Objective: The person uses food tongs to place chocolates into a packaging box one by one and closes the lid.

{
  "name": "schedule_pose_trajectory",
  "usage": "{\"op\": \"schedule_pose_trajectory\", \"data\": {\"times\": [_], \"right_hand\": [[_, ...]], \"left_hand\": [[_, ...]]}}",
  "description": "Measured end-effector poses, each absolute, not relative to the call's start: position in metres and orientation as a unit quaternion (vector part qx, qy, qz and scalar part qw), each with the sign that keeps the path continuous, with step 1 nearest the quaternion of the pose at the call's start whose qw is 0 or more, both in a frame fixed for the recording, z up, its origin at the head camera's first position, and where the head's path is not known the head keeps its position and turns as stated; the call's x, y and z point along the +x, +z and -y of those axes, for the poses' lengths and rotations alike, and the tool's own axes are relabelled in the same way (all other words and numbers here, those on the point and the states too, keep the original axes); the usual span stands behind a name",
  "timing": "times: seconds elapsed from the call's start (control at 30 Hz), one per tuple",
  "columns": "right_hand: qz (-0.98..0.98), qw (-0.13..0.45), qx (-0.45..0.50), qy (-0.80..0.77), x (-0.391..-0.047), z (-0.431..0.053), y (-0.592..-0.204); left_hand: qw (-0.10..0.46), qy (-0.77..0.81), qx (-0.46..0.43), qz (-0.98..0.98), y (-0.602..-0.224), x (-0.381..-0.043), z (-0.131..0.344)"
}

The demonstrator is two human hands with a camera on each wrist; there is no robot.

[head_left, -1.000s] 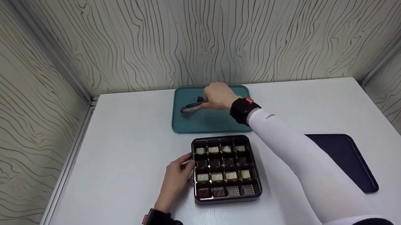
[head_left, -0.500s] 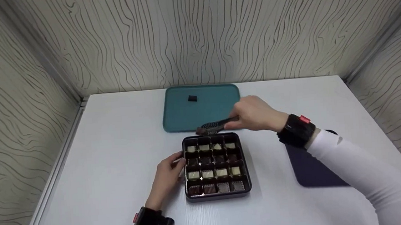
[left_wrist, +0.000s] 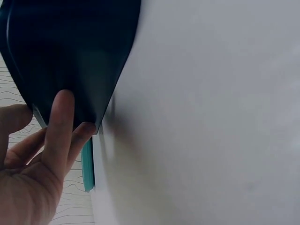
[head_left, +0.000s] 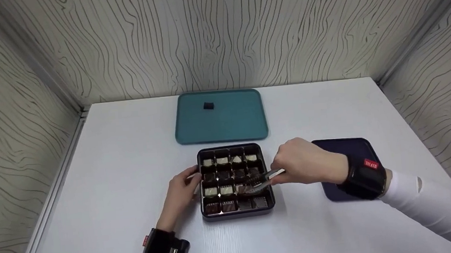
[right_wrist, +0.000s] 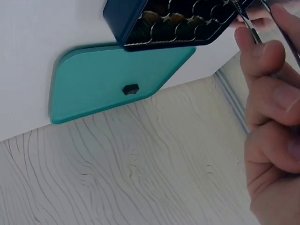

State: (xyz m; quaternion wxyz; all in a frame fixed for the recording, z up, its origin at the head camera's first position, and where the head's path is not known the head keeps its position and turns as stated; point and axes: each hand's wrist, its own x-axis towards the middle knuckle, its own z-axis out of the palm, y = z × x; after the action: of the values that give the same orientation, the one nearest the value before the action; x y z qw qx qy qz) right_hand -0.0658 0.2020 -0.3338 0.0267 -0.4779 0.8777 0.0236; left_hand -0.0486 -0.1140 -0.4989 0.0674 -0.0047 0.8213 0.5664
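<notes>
A dark box (head_left: 238, 217) with a grid of compartments holds white and brown chocolates. My left hand (head_left: 181, 190) is at its left side; in the left wrist view, outstretched fingers (left_wrist: 60, 126) touch the box's outer wall. My right hand (head_left: 299, 163) grips metal tongs (head_left: 260, 186) from the right. Their tips are over the box's second row from the front, around a brown chocolate (head_left: 243, 188). Whether that piece touches the box is hard to tell. In the right wrist view, the tongs (right_wrist: 248, 23) run from the fingers into the box's opening.
Behind the box lies a teal tray (head_left: 225, 126) with one dark chocolate (head_left: 208, 105) on it. A dark blue tray (head_left: 345, 145) lies to the right, partly under the right forearm. Patterned panels (head_left: 218, 34) wall in the white table (head_left: 123, 158).
My right hand has brought the tongs and a brown chocolate from the teal tray toward me, over the box. The left hand stays at the box's side. The whole head view has shifted slightly.
</notes>
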Motion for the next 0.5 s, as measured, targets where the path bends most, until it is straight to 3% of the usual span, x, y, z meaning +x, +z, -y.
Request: {"op": "schedule_pose_trajectory", "data": {"times": [0.5], "right_hand": [[-0.860, 0.023, -0.500, 0.096, -0.049, -0.175, -0.335]], "left_hand": [[0.070, 0.562, -0.007, -0.824, -0.496, -0.050, 0.114]]}}
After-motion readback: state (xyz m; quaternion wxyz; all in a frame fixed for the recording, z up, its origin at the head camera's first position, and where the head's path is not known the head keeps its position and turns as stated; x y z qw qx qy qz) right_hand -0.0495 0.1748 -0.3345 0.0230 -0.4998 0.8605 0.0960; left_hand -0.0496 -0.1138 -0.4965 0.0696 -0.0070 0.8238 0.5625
